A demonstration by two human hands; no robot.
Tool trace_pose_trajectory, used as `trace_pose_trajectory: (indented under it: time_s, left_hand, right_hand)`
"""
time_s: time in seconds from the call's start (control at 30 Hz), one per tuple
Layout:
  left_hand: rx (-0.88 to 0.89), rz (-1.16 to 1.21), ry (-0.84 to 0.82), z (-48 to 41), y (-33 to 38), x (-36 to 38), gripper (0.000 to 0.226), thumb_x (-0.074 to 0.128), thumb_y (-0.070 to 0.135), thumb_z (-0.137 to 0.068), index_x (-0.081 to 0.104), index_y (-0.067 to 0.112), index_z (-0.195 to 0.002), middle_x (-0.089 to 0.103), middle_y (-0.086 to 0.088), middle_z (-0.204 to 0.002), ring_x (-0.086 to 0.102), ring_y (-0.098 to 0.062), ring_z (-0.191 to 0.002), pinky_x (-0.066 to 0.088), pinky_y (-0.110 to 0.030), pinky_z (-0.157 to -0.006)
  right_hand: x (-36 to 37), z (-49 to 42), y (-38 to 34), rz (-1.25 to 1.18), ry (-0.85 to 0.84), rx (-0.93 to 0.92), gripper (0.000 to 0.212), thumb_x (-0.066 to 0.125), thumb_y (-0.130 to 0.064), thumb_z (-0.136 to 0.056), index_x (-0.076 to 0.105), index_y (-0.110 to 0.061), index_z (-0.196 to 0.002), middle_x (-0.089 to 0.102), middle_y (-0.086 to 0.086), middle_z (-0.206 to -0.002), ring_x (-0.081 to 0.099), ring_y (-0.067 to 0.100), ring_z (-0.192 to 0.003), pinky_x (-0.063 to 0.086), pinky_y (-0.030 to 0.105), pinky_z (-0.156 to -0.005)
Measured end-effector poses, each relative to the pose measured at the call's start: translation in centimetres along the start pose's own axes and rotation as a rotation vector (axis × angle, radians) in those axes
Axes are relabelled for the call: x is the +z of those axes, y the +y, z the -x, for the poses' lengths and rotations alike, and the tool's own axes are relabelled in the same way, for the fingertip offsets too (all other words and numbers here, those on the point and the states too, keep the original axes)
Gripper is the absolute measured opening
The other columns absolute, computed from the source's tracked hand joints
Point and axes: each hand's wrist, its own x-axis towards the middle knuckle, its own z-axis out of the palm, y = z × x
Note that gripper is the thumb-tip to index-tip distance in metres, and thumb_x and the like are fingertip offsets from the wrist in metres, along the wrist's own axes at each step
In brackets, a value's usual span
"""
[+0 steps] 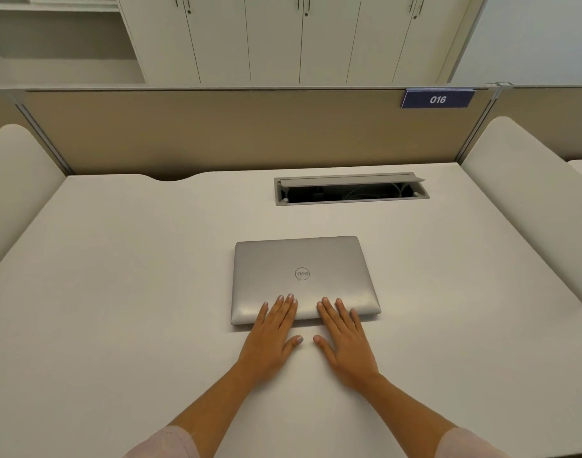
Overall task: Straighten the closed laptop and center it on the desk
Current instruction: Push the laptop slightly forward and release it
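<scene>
On the white desk point(134, 292), roughly mid-width and toward the near side, lies the closed laptop point(303, 276), silver lid up, logo facing away. Its edges sit close to parallel with the desk's front edge, perhaps turned a touch; hard to judge through the wide lens.

Left hand point(271, 338) and right hand point(346, 342) both lie flat, palms down, nothing clasped. Fingertips point(289, 300) rest on the lid near its front edge, palms and thumbs on the desk just in front. No grasp on either side, only downward contact.

Risks, as judged:
- Uneven finger pressure would pivot the laptop instead of sliding it straight, undoing the alignment.
- Smooth lid on smooth desk: fingers may slip across the metal and the laptop stay put.
- A hard push forward could send it toward the open cable tray point(350, 191) behind, well apart for now.
- Hands grouped at the front edge give little control over the far corners.
</scene>
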Motion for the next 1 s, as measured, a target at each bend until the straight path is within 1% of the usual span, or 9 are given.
trace_pose_trajectory:
  time_s: [0.13, 0.23, 0.3, 0.43, 0.57, 0.7, 0.83, 0.93, 1.0]
  left_hand:
    - [0.026, 0.042, -0.002, 2.5, 0.2, 1.4, 0.071, 0.023, 0.056, -0.1, 0.003, 0.017, -0.155, -0.002, 0.005, -0.163, -0.007, -0.014, -0.15, -0.007, -0.035, -0.119]
    - [0.032, 0.067, -0.02, 3.6, 0.3, 1.7, 0.072, 0.023, 0.058, -0.099, 0.003, 0.018, -0.155, -0.003, 0.006, -0.164, -0.009, -0.012, -0.15, -0.005, -0.035, -0.12]
    - [0.032, 0.063, -0.036, 4.2, 0.4, 1.7, 0.071, 0.021, 0.059, -0.099, 0.002, 0.019, -0.155, -0.004, 0.006, -0.163, -0.01, -0.011, -0.149, -0.004, -0.035, -0.119]
    - [0.035, 0.057, -0.056, 5.3, 0.7, 1.8, 0.069, 0.014, 0.06, -0.098, -0.003, 0.023, -0.154, -0.009, 0.01, -0.162, -0.017, -0.007, -0.147, -0.009, -0.035, -0.119]
    - [-0.004, 0.061, -0.065, 6.1, 1.2, 1.5, 0.069, 0.015, 0.058, -0.098, 0.003, 0.022, -0.155, -0.006, 0.011, -0.16, -0.013, -0.01, -0.148, -0.008, -0.038, -0.118]
    - [-0.046, 0.063, -0.074, 7.1, 2.0, 1.7, 0.069, 0.015, 0.058, -0.097, 0.001, 0.023, -0.155, -0.007, 0.011, -0.16, -0.014, -0.011, -0.148, -0.008, -0.038, -0.118]
    - [-0.087, 0.053, -0.074, 8.1, 2.8, 2.0, 0.07, 0.013, 0.06, -0.097, 0.001, 0.023, -0.155, -0.005, 0.01, -0.162, -0.014, -0.011, -0.148, -0.007, -0.038, -0.119]
    - [-0.13, 0.049, -0.08, 8.7, 3.6, 2.1, 0.07, 0.013, 0.06, -0.097, 0.001, 0.023, -0.155, -0.004, 0.008, -0.162, -0.011, -0.014, -0.149, -0.006, -0.04, -0.118]
    - [-0.176, 0.033, -0.096, 8.9, 4.1, 2.2, 0.07, 0.011, 0.06, -0.096, -0.003, 0.024, -0.154, -0.008, 0.008, -0.162, -0.013, -0.015, -0.149, -0.008, -0.041, -0.118]
  right_hand:
    - [0.1, 1.1, -0.5, -0.043, 0.0, -0.022, 0.069, 0.036, -0.054, -0.099, 0.004, -0.029, -0.155, 0.008, -0.012, -0.164, -0.002, 0.011, -0.151, 0.0, 0.033, -0.122]
    - [-0.1, 1.8, -0.9, -0.085, -0.024, -0.071, 0.07, 0.04, -0.053, -0.099, 0.011, -0.025, -0.156, 0.009, -0.012, -0.164, 0.001, 0.011, -0.151, 0.007, 0.03, -0.123]
    - [-0.2, 2.4, -1.4, -0.072, -0.051, -0.117, 0.069, 0.04, -0.052, -0.099, 0.013, -0.024, -0.156, 0.01, -0.011, -0.164, 0.001, 0.011, -0.151, 0.009, 0.031, -0.123]
    - [-0.2, 3.9, -2.1, -0.049, -0.107, -0.166, 0.068, 0.038, -0.054, -0.098, 0.013, -0.026, -0.155, 0.01, -0.011, -0.164, 0.0, 0.01, -0.151, 0.006, 0.032, -0.123]
    - [-0.3, 4.6, -2.5, -0.056, -0.146, -0.147, 0.067, 0.036, -0.055, -0.098, 0.013, -0.028, -0.155, 0.011, -0.013, -0.163, -0.002, 0.007, -0.151, 0.005, 0.031, -0.123]
    - [-0.2, 5.0, -2.6, -0.025, -0.18, -0.15, 0.067, 0.03, -0.057, -0.098, 0.011, -0.028, -0.155, 0.008, -0.013, -0.163, -0.005, 0.004, -0.15, 0.002, 0.031, -0.123]
    - [-0.1, 5.3, -2.6, -0.024, -0.175, -0.145, 0.066, 0.028, -0.058, -0.098, 0.011, -0.028, -0.155, 0.008, -0.013, -0.163, -0.005, 0.004, -0.15, -0.001, 0.029, -0.122]
    - [0.1, 6.0, -2.6, -0.01, -0.192, -0.126, 0.066, 0.023, -0.059, -0.098, 0.005, -0.031, -0.155, 0.003, -0.015, -0.163, -0.01, 0.003, -0.149, -0.005, 0.028, -0.122]
    - [0.3, 6.4, -2.5, -0.002, -0.198, -0.11, 0.064, 0.019, -0.06, -0.098, -0.001, -0.035, -0.154, -0.002, -0.017, -0.162, -0.012, 0.002, -0.149, -0.006, 0.027, -0.122]
